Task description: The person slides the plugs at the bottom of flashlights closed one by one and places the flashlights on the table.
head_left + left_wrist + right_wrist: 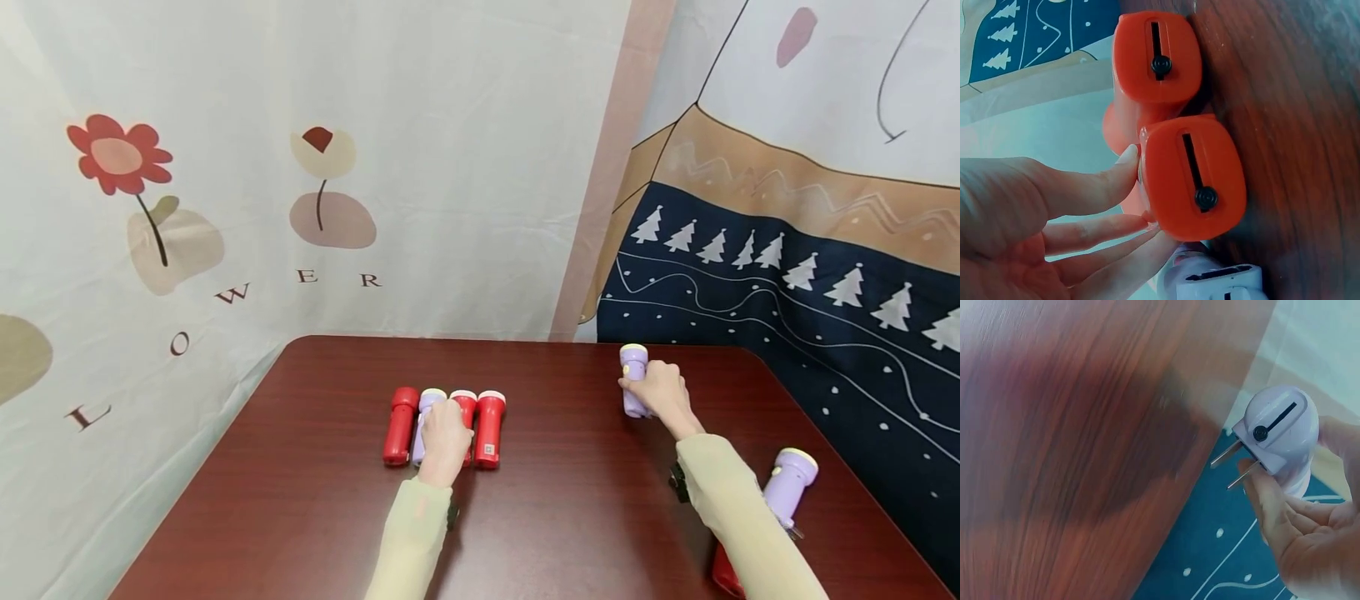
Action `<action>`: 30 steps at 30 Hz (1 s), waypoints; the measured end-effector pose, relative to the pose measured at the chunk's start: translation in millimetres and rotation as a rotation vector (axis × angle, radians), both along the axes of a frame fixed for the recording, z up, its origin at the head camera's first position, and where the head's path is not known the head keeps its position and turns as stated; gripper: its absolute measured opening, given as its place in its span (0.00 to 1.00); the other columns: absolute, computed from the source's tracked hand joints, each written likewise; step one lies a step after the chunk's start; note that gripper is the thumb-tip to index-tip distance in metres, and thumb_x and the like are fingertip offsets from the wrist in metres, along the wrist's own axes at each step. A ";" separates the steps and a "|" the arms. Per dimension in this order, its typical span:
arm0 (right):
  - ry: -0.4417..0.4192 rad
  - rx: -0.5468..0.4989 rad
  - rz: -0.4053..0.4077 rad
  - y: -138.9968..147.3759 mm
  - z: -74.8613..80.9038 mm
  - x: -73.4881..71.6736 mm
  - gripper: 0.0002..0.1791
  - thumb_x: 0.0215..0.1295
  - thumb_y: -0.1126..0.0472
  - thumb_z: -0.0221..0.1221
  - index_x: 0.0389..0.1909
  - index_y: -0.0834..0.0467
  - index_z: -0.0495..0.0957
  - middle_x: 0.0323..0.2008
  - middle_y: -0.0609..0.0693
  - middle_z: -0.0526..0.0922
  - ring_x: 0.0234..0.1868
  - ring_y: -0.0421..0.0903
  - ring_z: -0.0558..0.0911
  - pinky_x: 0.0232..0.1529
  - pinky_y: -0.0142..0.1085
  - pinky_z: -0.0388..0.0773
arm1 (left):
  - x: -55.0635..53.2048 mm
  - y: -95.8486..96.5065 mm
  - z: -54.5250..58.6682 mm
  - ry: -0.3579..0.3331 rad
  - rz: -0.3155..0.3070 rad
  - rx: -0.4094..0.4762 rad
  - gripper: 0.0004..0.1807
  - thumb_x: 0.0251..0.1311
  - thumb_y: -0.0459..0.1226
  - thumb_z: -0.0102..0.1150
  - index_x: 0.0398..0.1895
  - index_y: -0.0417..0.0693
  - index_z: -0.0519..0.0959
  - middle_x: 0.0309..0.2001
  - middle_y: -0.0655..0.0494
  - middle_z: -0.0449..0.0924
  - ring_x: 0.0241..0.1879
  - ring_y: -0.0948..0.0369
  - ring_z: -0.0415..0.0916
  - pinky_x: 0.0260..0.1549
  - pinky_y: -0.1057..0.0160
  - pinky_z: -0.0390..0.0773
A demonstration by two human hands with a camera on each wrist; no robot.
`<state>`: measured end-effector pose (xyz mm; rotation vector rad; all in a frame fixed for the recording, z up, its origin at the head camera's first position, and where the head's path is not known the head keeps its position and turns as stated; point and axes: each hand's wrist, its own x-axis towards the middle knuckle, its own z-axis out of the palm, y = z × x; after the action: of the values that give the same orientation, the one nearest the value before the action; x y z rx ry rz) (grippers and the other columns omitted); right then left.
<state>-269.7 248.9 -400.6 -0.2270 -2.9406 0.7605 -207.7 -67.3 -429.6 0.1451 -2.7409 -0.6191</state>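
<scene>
Four flashlights lie side by side on the table, and my left hand (446,433) is over the middle of that row. Its thumb and fingers pinch a red flashlight (1194,178) from both sides, beside another red flashlight (490,429) at the row's right end. On its other side sits a purple flashlight (1219,281), partly hidden by the hand in the head view. Farther right, my right hand (663,392) grips a second purple flashlight (633,379). In the right wrist view, two metal plug prongs (1227,454) stick out of that flashlight's end.
A red flashlight (401,425) forms the left end of the row. By the right sleeve lies another purple flashlight (790,483), with a red object (726,573) partly hidden under the forearm. The brown table (300,517) ends at printed curtains (480,167) behind.
</scene>
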 end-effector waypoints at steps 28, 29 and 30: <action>0.137 -0.094 0.032 -58.5 4.4 35.1 0.30 0.57 0.48 0.62 0.46 0.72 0.75 0.39 0.69 0.82 0.31 0.57 0.83 0.30 0.45 0.82 | 4.1 8.5 4.9 0.208 -0.142 -0.002 0.07 0.49 0.33 0.68 0.30 0.39 0.82 0.27 0.43 0.83 0.27 0.47 0.80 0.25 0.54 0.78; 0.138 -0.096 0.034 -59.7 4.5 36.1 0.30 0.57 0.48 0.62 0.46 0.72 0.75 0.39 0.69 0.82 0.31 0.57 0.83 0.30 0.45 0.82 | 3.8 9.5 5.4 0.215 -0.167 0.007 0.09 0.49 0.34 0.68 0.33 0.39 0.82 0.29 0.44 0.83 0.29 0.48 0.80 0.26 0.54 0.78; 0.138 -0.099 0.036 -60.9 4.6 37.1 0.30 0.57 0.48 0.63 0.46 0.72 0.75 0.39 0.69 0.82 0.31 0.57 0.83 0.30 0.45 0.82 | 3.8 10.5 6.4 0.217 -0.194 0.019 0.11 0.50 0.35 0.68 0.36 0.39 0.82 0.31 0.44 0.84 0.30 0.49 0.81 0.28 0.54 0.79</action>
<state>-232.6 188.0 -396.0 -0.1242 -2.7880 0.8899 -204.0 -56.8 -423.2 -0.1758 -2.5564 -0.6700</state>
